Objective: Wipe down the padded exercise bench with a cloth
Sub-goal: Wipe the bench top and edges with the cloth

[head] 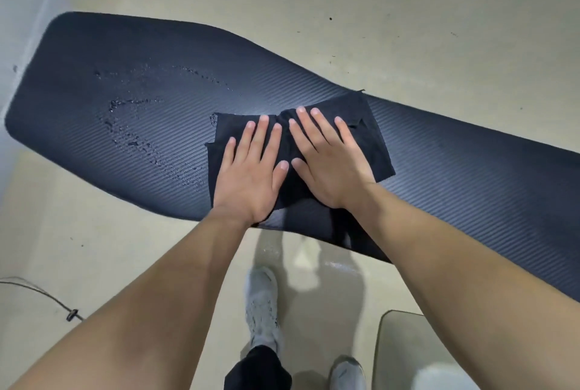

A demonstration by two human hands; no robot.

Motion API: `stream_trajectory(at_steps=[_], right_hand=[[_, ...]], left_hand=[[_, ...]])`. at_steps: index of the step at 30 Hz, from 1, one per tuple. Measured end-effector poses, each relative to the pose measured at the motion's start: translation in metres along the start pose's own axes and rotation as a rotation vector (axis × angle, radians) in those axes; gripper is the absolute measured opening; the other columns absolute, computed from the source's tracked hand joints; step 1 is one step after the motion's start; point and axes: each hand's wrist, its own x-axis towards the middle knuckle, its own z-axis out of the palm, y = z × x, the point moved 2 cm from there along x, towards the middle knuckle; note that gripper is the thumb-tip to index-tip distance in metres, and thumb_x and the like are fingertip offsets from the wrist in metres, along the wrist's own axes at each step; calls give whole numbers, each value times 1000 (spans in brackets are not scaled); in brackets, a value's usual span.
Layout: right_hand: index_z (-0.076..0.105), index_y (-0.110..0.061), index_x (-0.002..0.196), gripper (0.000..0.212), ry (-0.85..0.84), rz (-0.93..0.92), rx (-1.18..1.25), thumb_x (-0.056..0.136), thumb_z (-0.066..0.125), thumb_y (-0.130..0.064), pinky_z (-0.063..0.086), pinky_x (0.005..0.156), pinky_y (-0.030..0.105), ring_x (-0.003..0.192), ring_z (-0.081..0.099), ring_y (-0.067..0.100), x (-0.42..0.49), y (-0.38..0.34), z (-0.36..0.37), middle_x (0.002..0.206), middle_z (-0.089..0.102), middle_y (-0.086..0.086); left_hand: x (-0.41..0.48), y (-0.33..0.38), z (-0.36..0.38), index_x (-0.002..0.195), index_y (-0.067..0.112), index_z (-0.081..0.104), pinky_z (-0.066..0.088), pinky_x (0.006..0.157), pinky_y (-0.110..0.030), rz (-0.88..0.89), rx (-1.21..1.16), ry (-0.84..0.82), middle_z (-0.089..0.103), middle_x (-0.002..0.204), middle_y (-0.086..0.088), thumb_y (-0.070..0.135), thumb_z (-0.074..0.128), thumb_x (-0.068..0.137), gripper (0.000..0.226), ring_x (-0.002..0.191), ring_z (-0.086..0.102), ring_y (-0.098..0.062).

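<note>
Wiping is the step in hand: you have both palms pressed flat on a dark cloth point(301, 151) spread over the middle of the padded bench point(455, 170), which runs from the far left to the near right across the pale floor point(408, 29). Your left hand point(251, 170) rests on the left half of the cloth and your right hand point(329, 163) on the right half, thumbs nearly touching. Fingers on both hands are stretched out and spread, gripping nothing; they only bear down on the fabric.

Just left of the cloth, a loose ring of water droplets point(131, 126) sits on the wide end of the bench, so that part looks not yet wiped. The narrower stretch to the right shows no drops, though you cannot tell from this view whether it has been cleaned.

The next move, as I judge it, calls for you to slide the cloth leftward through those droplets, keeping the pressure even so the fabric stays flat and does not bunch under your palms. A wet patch point(339, 265) shines on the floor near your shoes point(262, 305), so mind your footing as you lean.
</note>
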Motion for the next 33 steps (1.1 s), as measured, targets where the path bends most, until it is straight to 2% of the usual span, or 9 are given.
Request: stream_trajectory(at_steps=[8,13,15,20,23,26,29,33], right_hand=[[11,-16,159,64,57,81,72,102,20,-45,9,123,48,153,6,22,87,3,-16,167,5,4],[-3,-19,158,65,-37,116,121,103,16,-46,-1,123,45,153,-9,19,101,4,-21,167,-10,0],[-2,-18,158,66,-38,110,121,103,18,-47,-2,123,45,153,-10,20,88,-4,-20,167,-11,1],[14,-12,158,68,5,49,143,101,30,-46,8,123,49,153,4,27,32,-50,-11,167,5,8],[9,-13,158,67,-68,9,155,102,27,-45,5,123,49,153,-2,27,1,-83,-6,167,-1,6],[8,-12,158,65,-104,-53,123,102,20,-44,5,123,50,153,-4,27,-19,-116,1,167,-2,6],[7,-13,158,65,-132,-95,112,102,16,-44,4,123,49,153,-5,26,-21,-127,2,167,-2,4],[4,-17,158,65,-146,-154,118,103,20,-46,-1,123,47,153,-9,22,-1,-125,-2,167,-7,1]], left_hand=[[103,-51,-28,158,23,-3,5,123,-46,66,26,40,-9,166,-1,47,11,101,63,153,-7,-21],[111,-57,-31,158,21,-2,5,123,-47,64,14,42,-8,166,-3,48,11,101,64,153,-5,-22],[94,-56,-29,158,22,-4,3,123,-46,21,-5,31,-11,166,-3,49,11,101,65,153,-8,-21],[14,-62,-15,158,23,-2,5,123,-46,-46,-49,-3,-10,166,-1,49,15,100,65,153,-7,-19],[-39,-69,-5,158,20,4,11,122,-47,-87,-23,0,-3,167,-3,47,20,100,66,153,-1,-23],[-78,-75,4,158,22,6,9,122,-46,-142,-77,-9,-3,167,0,46,23,101,65,153,-3,-20],[-88,-82,5,158,21,10,15,122,-47,-137,-73,10,1,167,-1,46,25,101,63,153,2,-21],[-74,-97,5,158,17,11,22,119,-48,-134,26,13,5,166,-6,48,20,102,65,152,10,-25]])
